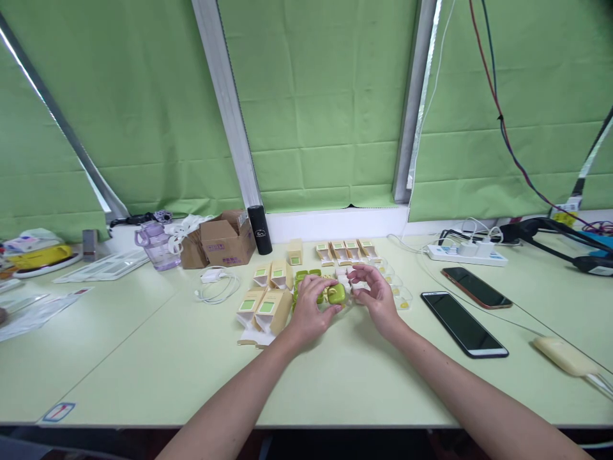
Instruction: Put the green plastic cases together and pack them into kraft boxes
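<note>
My left hand [311, 306] is closed around a small, rounded green case [336, 294], with the thumb at its lower side and the fingers over its top. Just right of it, my right hand [376, 297] has its fingers curved and apart, with nothing visible between them. Partly hidden behind my left hand are more green cases [309, 273]. Small white pieces [342, 273] lie behind the held case. Clear plastic trays [402, 297] stand beyond my right hand. To the left are several open cream cardboard boxes [272, 310] with green labels.
More cream boxes [345, 250] line up at the back. A brown carton [227, 239], a black bottle [259, 230] and a purple jug [157, 246] stand back left. Two phones [463, 324] and a power strip [467, 254] are right, with a cable running across the table.
</note>
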